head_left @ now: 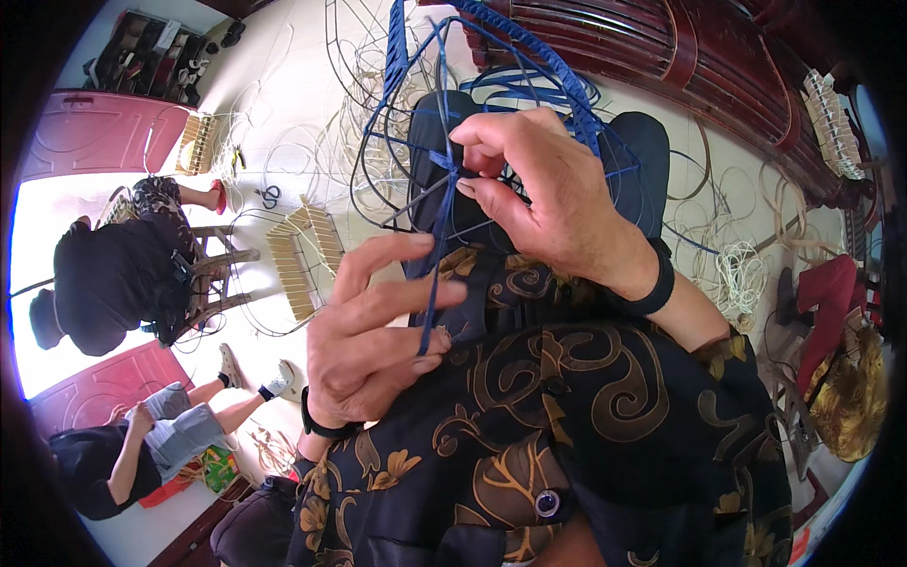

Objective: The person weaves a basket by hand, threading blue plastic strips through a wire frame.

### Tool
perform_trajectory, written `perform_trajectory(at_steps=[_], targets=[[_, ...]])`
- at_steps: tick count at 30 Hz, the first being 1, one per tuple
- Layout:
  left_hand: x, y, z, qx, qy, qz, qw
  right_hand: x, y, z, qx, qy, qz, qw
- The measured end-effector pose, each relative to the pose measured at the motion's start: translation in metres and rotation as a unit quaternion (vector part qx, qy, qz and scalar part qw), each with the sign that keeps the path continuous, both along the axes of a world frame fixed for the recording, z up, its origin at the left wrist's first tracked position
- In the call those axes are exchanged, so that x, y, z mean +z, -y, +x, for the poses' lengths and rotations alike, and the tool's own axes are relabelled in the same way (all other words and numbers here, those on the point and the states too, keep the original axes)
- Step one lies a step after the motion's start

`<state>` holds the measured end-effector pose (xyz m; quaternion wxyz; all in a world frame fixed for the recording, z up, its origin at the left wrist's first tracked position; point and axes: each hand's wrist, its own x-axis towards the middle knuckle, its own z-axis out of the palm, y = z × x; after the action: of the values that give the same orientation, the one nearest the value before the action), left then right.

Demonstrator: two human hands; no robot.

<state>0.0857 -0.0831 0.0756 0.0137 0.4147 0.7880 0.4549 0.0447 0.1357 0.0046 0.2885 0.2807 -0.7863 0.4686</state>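
- Left hand [364, 326] seems to be gripping the blue strip [440, 241] near its loose end, probably for tension; its thumb is hidden.
- Right hand [553, 194] has thumb and forefinger at the strip's knot; can't tell if they're pinched shut.
- That knot's on a blue-wrapped wire frame [398, 52] over the knees [641, 137], which I'd guess steady it. Top's cut off, and the right hand blocks part.
- Blue coil [501, 81] behind it, maybe spare, half hidden.
- Pale strands [740, 281] on the floor, too tangled to follow.
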Motion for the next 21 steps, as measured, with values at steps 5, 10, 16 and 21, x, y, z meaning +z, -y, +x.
perform_trajectory(at_steps=[5, 10, 16, 21], targets=[[-0.027, 0.006, 0.013, 0.015, 0.242, 0.204, 0.948, -0.005, -0.004, 0.001, -0.006, 0.0, 0.007, 1.0], [-0.029, 0.035, 0.028, 0.029, 0.324, 0.208, 0.922, -0.003, -0.002, 0.003, -0.005, 0.003, 0.002, 1.0], [0.001, 0.026, -0.002, -0.207, 0.12, 0.139, 0.961, -0.003, -0.004, 0.002, -0.01, 0.007, 0.004, 1.0], [0.003, 0.047, 0.015, -0.168, 0.235, 0.153, 0.945, -0.004, 0.0, 0.002, -0.025, -0.008, 0.0, 1.0]])
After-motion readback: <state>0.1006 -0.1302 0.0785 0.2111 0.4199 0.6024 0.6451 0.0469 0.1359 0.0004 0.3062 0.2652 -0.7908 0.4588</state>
